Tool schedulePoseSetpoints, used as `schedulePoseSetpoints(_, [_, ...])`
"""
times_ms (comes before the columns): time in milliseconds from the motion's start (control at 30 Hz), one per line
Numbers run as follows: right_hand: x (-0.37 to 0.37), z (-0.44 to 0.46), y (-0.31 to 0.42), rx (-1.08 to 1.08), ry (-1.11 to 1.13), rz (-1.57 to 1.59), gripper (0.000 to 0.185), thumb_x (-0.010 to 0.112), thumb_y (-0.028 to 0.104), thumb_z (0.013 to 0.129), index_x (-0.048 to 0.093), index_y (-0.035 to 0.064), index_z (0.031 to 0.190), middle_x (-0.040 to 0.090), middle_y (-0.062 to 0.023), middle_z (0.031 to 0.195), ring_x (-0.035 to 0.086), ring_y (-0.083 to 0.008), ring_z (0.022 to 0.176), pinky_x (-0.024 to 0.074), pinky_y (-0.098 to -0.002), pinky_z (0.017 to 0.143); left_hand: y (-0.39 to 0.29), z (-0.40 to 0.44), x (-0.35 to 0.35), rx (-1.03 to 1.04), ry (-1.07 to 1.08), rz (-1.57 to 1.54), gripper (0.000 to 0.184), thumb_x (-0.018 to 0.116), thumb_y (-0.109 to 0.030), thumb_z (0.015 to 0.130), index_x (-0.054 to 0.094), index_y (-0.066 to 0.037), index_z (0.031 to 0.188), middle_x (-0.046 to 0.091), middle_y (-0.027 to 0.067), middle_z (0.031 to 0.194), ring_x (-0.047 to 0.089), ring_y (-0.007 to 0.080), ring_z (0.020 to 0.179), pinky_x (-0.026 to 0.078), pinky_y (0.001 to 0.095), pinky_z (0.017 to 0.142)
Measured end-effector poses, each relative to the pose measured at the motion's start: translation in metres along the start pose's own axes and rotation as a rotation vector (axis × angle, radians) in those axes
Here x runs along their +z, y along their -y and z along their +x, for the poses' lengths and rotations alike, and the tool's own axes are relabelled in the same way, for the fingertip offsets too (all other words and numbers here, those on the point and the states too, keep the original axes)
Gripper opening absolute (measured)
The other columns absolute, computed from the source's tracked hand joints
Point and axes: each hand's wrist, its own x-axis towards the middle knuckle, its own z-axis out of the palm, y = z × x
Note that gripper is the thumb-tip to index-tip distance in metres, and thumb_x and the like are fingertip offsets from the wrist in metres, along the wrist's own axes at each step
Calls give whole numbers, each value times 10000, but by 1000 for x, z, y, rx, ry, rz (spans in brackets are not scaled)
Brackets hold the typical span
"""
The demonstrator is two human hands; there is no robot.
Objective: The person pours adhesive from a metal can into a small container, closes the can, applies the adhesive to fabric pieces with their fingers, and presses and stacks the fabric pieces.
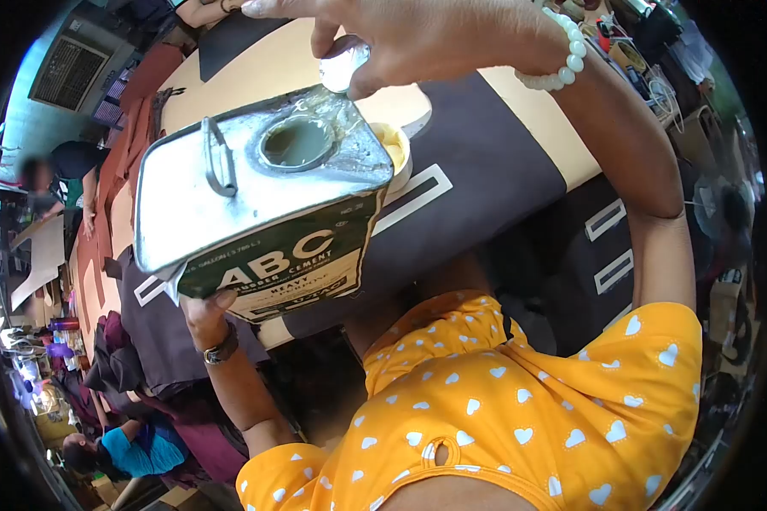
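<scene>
A metal can of rubber cement hangs tilted over the work table, its round mouth uncovered and dried residue around the rim. Folded upright on its top is a wire handle. My left hand, with a watch on the wrist, grips the can's lower edge; most of its fingers are hidden behind the can. Above the mouth, my right hand pinches a shiny round cap between thumb and fingers. Partly hidden behind the can stands a white tub with yellowish contents.
Dark sheets with pale rectangular strips lie on the light table. Reddish-brown material runs along the left. One person in a blue top is at lower left, another person farther up.
</scene>
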Motion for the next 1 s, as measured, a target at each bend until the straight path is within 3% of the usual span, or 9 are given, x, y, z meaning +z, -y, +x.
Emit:
schedulePoseSetpoints(100, [30,5,-31,68,-141,3,809,653,111,734,215,73,1413,625,-185,989,598,-289,885,479,-311,801,14,-4,-13,51,18,-59,626,791,-224,612,551,25,1134,618,109,1063,580,218,951,455,332,836])
schedulePoseSetpoints(167, [54,10,-57,61,-188,102,885,719,89,682,228,95,1419,634,-181,1009,619,-304,866,502,-334,801,19,-10,-18,64,-44,-45,635,798,-255,619,546,19,1134,616,100,1056,579,214,948,460,331,826])
schedulePoseSetpoints(233, [82,3,-70,73,-205,119,881,708,60,677,228,84,1416,641,-180,984,626,-290,850,505,-337,796,23,-13,-19,80,-131,-30,650,800,-293,629,537,17,1136,613,90,1049,579,206,938,464,327,812])
schedulePoseSetpoints(267, [97,2,-79,33,-268,114,902,710,72,652,213,23,1403,635,-218,978,634,-329,865,512,-360,785,24,-15,-20,76,-168,13,654,796,-312,634,533,16,1135,610,87,1046,580,205,930,466,325,806])
schedulePoseSetpoints(300, [112,-1,-86,74,-294,154,877,708,75,689,219,91,1417,637,-185,993,626,-289,859,507,-349,808,25,-16,-21,73,-207,55,657,791,-331,640,529,15,1133,607,84,1042,581,203,922,467,323,800])
schedulePoseSetpoints(500, [174,-29,-118,146,-419,14,910,738,74,661,227,95,1414,627,-128,1051,573,-278,918,453,-365,856,35,-4,0,15,-237,-51,591,746,-330,678,532,12,1110,598,81,1011,581,201,874,476,322,765])
schedulePoseSetpoints(767, [170,-63,-101,176,-311,-27,912,724,26,645,236,103,1412,622,-102,1044,546,-278,901,443,-374,838,51,-11,-17,48,-297,98,557,705,-247,651,527,20,1106,595,100,1033,583,209,898,478,335,776])
schedulePoseSetpoints(900, [151,-66,-96,194,-264,-34,856,689,31,675,243,85,1404,638,-126,1018,559,-309,931,437,-387,886,29,2,13,20,-203,-119,674,733,-230,606,476,27,1174,588,111,1057,572,223,951,463,329,826])
schedulePoseSetpoints(1000, [150,-52,-101,78,-420,-53,844,685,29,680,246,74,1400,640,-118,1027,554,-307,935,434,-389,883,31,7,7,34,-151,-96,689,750,-238,598,490,34,1175,593,109,1062,580,222,932,464,334,821])
